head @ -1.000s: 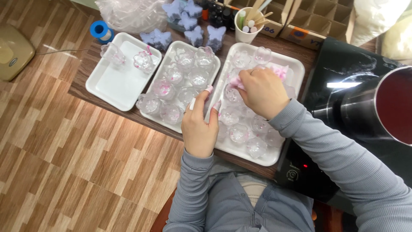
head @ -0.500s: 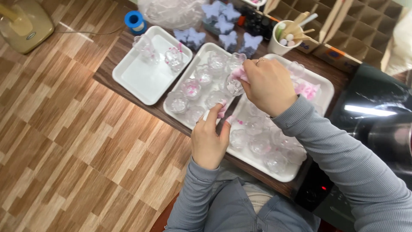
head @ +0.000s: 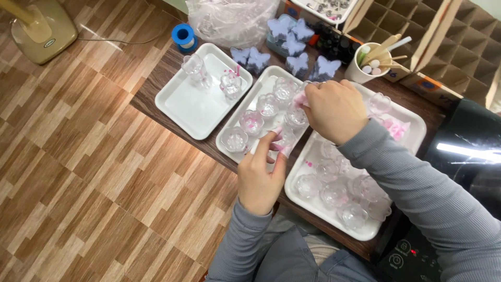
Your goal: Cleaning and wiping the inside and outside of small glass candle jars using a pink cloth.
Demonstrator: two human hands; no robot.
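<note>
Seen from above: a dark wooden tabletop (head: 156, 86) with three white trays side by side, over a wood-pattern floor (head: 78, 183).

Left hand (head: 259, 175) at the near edge of the middle tray (head: 236, 151), fingers closed in a pinch on a small clear piece with a pink tip (head: 276, 141), held just above the tray. Right hand (head: 334, 109) further back, curled over the gap between the middle tray and the right tray (head: 313, 203), fingers closed on a small pink thing (head: 300, 99); exact shape hidden under the fingers. Both arms in grey ribbed sleeves (head: 417, 193).

In the middle tray, several clear flower-shaped cups (head: 252, 123), some with pink specks inside, one empty-looking cup (head: 234, 139) nearest to the left hand. In the right tray, more clear cups (head: 334, 194), a few with pink inside, and a pink crumpled piece (head: 396, 127) near the far side. In the left tray (head: 188, 107), mostly bare, only two clear cups (head: 195, 68) at the far edge.

Behind the trays: pale purple butterfly-shaped boxes (head: 292, 39), a clear plastic bag (head: 229, 21), a blue tape roll (head: 183, 35), a white paper cup with wooden sticks (head: 368, 62), and cardboard divider boxes (head: 454, 42). At the right, a black appliance (head: 464, 151), touching the tabletop edge.
</note>
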